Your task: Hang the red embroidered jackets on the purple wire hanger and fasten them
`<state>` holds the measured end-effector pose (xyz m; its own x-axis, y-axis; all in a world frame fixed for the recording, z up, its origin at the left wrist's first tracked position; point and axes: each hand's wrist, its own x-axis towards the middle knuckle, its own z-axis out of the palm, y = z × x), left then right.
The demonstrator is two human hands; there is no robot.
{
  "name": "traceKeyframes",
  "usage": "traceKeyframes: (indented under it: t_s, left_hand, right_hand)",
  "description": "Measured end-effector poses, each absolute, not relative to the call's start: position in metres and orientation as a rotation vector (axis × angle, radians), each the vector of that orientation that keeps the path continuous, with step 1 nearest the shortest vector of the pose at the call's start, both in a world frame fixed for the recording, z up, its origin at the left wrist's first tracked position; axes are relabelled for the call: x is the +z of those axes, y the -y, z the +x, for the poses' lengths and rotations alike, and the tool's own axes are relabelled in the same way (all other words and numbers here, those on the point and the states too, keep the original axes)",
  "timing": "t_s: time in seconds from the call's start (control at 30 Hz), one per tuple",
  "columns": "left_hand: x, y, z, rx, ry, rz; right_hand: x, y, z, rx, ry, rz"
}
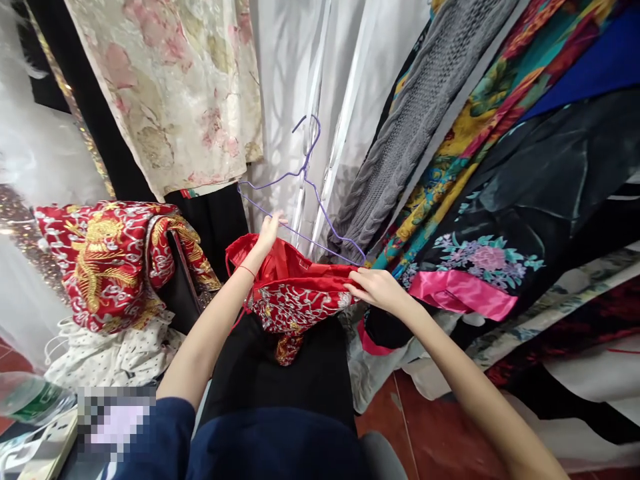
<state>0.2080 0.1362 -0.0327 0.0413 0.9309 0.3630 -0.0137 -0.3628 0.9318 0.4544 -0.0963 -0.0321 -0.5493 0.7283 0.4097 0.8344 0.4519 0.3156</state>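
Across my lap lies a red garment [305,303] with silver embroidery, its plain red lining turned up along the top. Just beyond it, a thin purple wire hanger [306,175] has its hook pointing away from me. My left hand [269,232] is closed at the hanger's lower bar, with the red lining beneath the wrist; the exact grip of its fingers is partly hidden. My right hand [377,288] pinches the right end of the garment's upper edge, close to the hanger's right corner.
On the left, a red and gold embroidered garment [107,260] rests on a white dotted cloth [113,353]. A floral cream garment [175,87] hangs behind. Several clothes, including a grey knit [420,100] and a black flowered piece [540,180], hang at right. A plastic bottle [33,397] lies lower left.
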Motion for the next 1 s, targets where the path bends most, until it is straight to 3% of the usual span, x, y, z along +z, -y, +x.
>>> traceKeyframes:
  t_s: [0.4,0.73,1.0]
  left_hand:
    - [-0.055,-0.103,0.197,1.478,-0.603,1.221]
    - [-0.052,-0.092,0.184,1.507,-0.566,1.203]
    - [-0.057,-0.072,0.188,1.465,-0.503,1.227]
  right_hand:
    - [-0.02,0.098,0.492,-0.459,2.312,-1.176]
    - [-0.014,0.118,0.492,-0.73,2.262,-1.113]
    - [-0.011,0.079,0.484,-0.768,1.878,-1.104]
